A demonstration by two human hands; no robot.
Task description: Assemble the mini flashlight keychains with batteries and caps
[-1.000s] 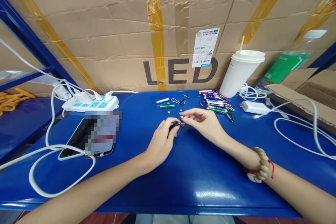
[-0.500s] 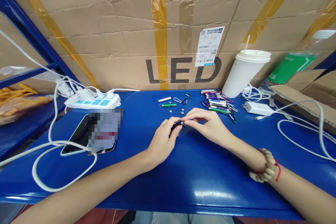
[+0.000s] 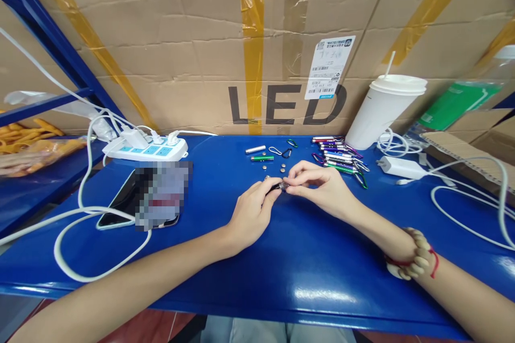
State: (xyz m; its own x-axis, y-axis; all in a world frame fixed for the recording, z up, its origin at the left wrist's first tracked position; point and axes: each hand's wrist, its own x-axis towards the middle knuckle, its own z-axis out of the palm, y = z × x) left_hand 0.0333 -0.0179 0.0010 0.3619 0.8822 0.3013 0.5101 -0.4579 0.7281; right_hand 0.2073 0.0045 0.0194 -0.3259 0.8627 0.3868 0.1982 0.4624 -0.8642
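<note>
My left hand [image 3: 253, 209] is closed round a small black flashlight [image 3: 277, 187], held just above the blue table [image 3: 281, 273]. My right hand [image 3: 317, 185] pinches its fingertips together at the flashlight's front end, on a small part I cannot make out. Just beyond the hands lie a few loose button cells [image 3: 283, 166], a green flashlight [image 3: 261, 158], a silver one [image 3: 255, 149] and small carabiners [image 3: 292, 143]. A pile of several coloured flashlights [image 3: 336, 153] lies at the back right.
A white cup with a straw [image 3: 382, 110] stands at the back right, next to a white charger [image 3: 400, 167] and looping white cables [image 3: 475, 198]. A power strip [image 3: 147, 148], a phone [image 3: 132, 201] and a thick white cable [image 3: 80, 236] lie on the left. A big cardboard box [image 3: 257, 43] forms the back wall.
My right hand moved from hovering over the loose cells down to the flashlight's tip and closed its fingers there. The left hand kept hold of the flashlight. The view shifted slightly.
</note>
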